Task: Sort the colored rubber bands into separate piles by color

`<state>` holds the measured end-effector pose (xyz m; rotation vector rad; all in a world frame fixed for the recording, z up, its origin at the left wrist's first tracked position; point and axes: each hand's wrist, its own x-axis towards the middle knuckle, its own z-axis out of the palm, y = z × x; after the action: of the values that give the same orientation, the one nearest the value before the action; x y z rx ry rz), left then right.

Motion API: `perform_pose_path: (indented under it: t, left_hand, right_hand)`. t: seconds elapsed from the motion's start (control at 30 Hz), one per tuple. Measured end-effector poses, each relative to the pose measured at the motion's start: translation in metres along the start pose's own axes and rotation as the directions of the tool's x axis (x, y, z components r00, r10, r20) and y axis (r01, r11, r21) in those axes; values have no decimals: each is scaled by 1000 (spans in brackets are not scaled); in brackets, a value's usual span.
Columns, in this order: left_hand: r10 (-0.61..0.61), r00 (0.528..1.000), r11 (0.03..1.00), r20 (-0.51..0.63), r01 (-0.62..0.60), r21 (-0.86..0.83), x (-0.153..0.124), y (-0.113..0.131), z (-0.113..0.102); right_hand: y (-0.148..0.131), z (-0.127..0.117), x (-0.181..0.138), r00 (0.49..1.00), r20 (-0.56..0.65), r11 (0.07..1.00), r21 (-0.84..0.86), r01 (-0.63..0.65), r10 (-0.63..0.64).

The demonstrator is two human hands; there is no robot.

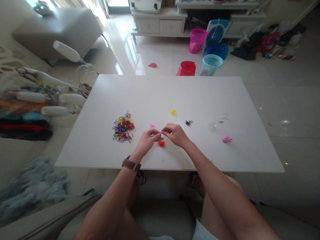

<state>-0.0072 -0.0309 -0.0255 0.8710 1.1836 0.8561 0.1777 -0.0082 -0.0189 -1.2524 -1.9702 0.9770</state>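
My left hand (148,139) and my right hand (175,134) meet over the white table (100,146), fingertips pinched together on something too small to name. Just below them lies a small red heap of rubber bands (161,143). A mixed-colour pile of bands (123,127) lies left of my left hand. Small sorted heaps sit around: pink (152,126), yellow (172,112), black (188,123) and a magenta heap (226,139) to the right. A brown watch is on my left wrist.
A clear plastic container and lid (221,120) lie right of the black heap. Racks with white handles and clothes (45,96) stand left of the table. On the floor beyond are a red tub (186,68), a cyan basket (210,64) and a pink basket (197,40).
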Motion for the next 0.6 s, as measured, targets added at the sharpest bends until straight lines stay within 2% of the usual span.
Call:
perform_pose_path:
  t: [0.3, 0.43, 0.6]
  left_hand:
    - [61, 998, 980, 3, -61, 189, 4, 3, 3]
    - [51, 999, 957, -10, -46, 286, 3, 7, 11]
    - [38, 999, 949, -33, -26, 316, 4, 10, 20]
  right_hand:
    - [-1, -5, -1, 999, -35, 999, -43, -27, 25]
    - [3, -16, -2, 997, -45, 993, -88, -72, 69]
    - [14, -34, -4, 973, -199, 988, -76, -132, 115]
